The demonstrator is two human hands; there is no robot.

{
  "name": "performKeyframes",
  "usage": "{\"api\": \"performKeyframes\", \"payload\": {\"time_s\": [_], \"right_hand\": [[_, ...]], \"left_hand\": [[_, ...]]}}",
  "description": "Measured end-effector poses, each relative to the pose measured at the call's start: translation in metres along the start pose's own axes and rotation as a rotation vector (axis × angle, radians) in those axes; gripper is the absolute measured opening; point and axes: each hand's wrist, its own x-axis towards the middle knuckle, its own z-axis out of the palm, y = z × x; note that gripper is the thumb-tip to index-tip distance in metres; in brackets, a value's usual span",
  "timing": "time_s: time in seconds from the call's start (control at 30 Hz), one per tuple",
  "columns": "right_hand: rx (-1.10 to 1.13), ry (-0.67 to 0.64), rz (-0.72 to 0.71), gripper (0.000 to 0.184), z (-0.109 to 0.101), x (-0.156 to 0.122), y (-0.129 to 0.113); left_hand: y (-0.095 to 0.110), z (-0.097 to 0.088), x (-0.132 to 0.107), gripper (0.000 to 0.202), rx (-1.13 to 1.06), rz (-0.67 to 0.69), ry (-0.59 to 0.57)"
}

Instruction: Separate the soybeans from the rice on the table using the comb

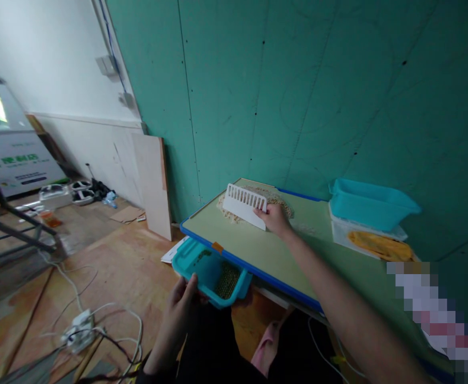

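Gripping white slotted scraper (245,206) with outstretched right hand (274,217) mid-frame — long axis left-to-right; clasping teal tray (202,266) with left hand (182,300) below.

the table (258,250) has a pale green top with a blue edge. at its far left lies a heap of pale beans (285,205), with a white slotted scraper (244,205) resting on it. at the far right a teal tub (372,205) stands, and just nearer a white tray (340,237) holds something yellow. orange tape (217,247) sits on the near edge.
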Motion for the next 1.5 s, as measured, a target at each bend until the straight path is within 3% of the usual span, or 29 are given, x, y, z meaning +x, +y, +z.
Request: {"api": "performKeyframes", "payload": {"time_s": [0.3, 0.47, 0.63, 0.97, 1.5], "right_hand": [[-0.049, -0.033, -0.024, 0.034, 0.006, -0.002, -0.011], [-0.087, -0.048, -0.014, 0.024, 0.014, 0.009, -0.026], [-0.099, -0.047, 0.042, 0.027, 0.022, 0.010, -0.034], [-0.177, -0.026, 0.051, 0.027, 0.018, 0.004, -0.038], [-0.090, -0.055, 0.017, 0.024, 0.025, 0.009, -0.031]], "left_hand": [[-0.015, -0.003, -0.002, 0.042, -0.022, 0.056, 0.103], [-0.007, -0.003, 0.004, 0.043, 0.001, 0.060, 0.053], [-0.002, -0.006, 0.000, 0.042, 0.037, 0.046, 0.009], [-0.020, -0.013, -0.006, 0.038, -0.049, 0.040, 0.010], [-0.018, -0.010, -0.008, 0.034, -0.043, 0.048, -0.034]]}}
